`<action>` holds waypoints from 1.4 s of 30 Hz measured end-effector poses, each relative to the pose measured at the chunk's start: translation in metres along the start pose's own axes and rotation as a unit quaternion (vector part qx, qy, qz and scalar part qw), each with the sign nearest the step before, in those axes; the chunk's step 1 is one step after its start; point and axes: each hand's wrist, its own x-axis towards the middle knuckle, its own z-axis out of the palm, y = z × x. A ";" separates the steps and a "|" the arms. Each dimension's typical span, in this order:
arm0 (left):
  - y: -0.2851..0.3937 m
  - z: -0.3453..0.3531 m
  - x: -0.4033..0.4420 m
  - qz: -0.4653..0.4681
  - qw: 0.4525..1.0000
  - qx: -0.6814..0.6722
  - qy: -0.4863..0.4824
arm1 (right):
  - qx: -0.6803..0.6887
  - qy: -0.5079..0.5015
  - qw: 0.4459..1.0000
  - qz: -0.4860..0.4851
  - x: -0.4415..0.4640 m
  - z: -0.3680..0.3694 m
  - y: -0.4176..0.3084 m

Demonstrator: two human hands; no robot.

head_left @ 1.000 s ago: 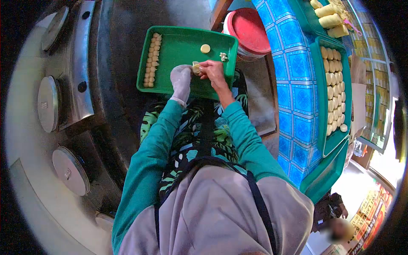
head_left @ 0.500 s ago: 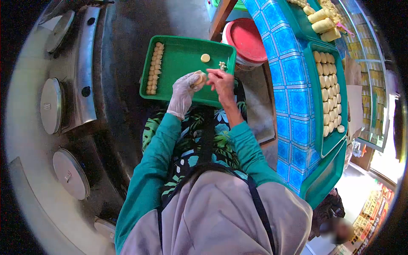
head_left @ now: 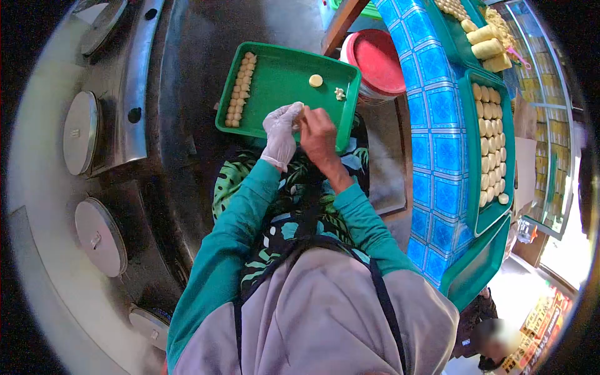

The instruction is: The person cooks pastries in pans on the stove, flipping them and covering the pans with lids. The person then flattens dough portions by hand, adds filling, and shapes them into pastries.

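A green tray [head_left: 281, 75] rests at my lap. Two rows of small pale dough balls [head_left: 240, 94] run along its left side. Toward the right lie a single round dough disc [head_left: 315, 80] and a little heap of pale scraps [head_left: 339, 94]. Over the tray's near edge, my left hand [head_left: 280, 131], in a thin clear glove, is closed around a piece of dough that the fingers mostly hide. My bare right hand [head_left: 319, 136] meets it with fingers curled and pressed together at the dough; what they pinch is hidden.
At right, a blue tiled-pattern tablecloth [head_left: 431, 144] carries another green tray [head_left: 473, 212] with rows of dough discs [head_left: 490, 144] and thick dough rolls [head_left: 485, 41]. A red-lidded bucket [head_left: 378, 59] stands behind my tray. Round metal lids [head_left: 81, 132] line the left. Another person [head_left: 481, 319] is at lower right.
My right hand has turned and closed in against my left hand, its fingers curling at the dough. The whole view has shifted slightly; the tray's contents look the same.
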 end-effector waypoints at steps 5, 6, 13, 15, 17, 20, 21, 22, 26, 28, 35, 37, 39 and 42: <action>-0.011 -0.011 0.000 -0.016 0.999 -0.010 -0.032 | -0.153 -0.004 0.984 -0.095 -0.016 -0.018 -0.013; -0.006 -0.013 -0.004 -0.046 0.995 -0.029 -0.081 | -0.153 -0.005 0.984 -0.095 -0.016 -0.025 -0.014; 0.016 0.008 -0.031 -0.130 0.977 -0.057 -0.161 | 0.505 -0.019 0.774 0.382 -0.011 -0.047 0.009; 0.018 0.003 -0.031 -0.131 0.975 -0.043 -0.174 | 0.611 -0.052 0.709 0.347 -0.014 -0.041 0.015; 0.024 0.002 -0.033 -0.128 0.977 -0.010 -0.172 | 0.562 -0.050 0.760 0.321 -0.018 -0.040 0.009; 0.038 0.004 -0.039 -0.124 0.976 0.046 -0.175 | 0.325 -0.018 0.934 0.147 -0.016 -0.047 0.002; 0.041 0.005 -0.041 -0.121 0.974 0.068 -0.178 | 0.115 0.010 0.993 -0.009 -0.016 -0.050 0.004; 0.045 0.004 -0.042 -0.123 0.973 0.068 -0.180 | 0.113 0.011 0.994 -0.007 -0.017 -0.053 0.007; 0.062 0.010 -0.052 -0.123 0.941 0.166 -0.268 | 0.461 -0.110 0.840 0.263 -0.012 -0.067 0.005; 0.064 0.011 -0.053 -0.103 0.936 0.192 -0.276 | 0.519 -0.161 0.768 0.340 -0.012 -0.070 0.002; 0.058 0.011 -0.043 -0.167 0.957 0.045 -0.233 | 0.127 -0.015 0.989 -0.078 -0.012 -0.072 -0.008; 0.054 0.015 -0.043 -0.181 0.960 0.022 -0.213 | 0.133 -0.010 0.989 -0.060 -0.016 -0.071 -0.012; 0.045 0.016 -0.041 -0.129 0.974 0.029 -0.183 | 0.139 -0.006 0.989 -0.041 -0.020 -0.067 -0.015; 0.038 0.015 -0.037 -0.139 0.970 -0.009 -0.199 | 0.125 0.010 0.991 -0.035 -0.025 -0.059 -0.012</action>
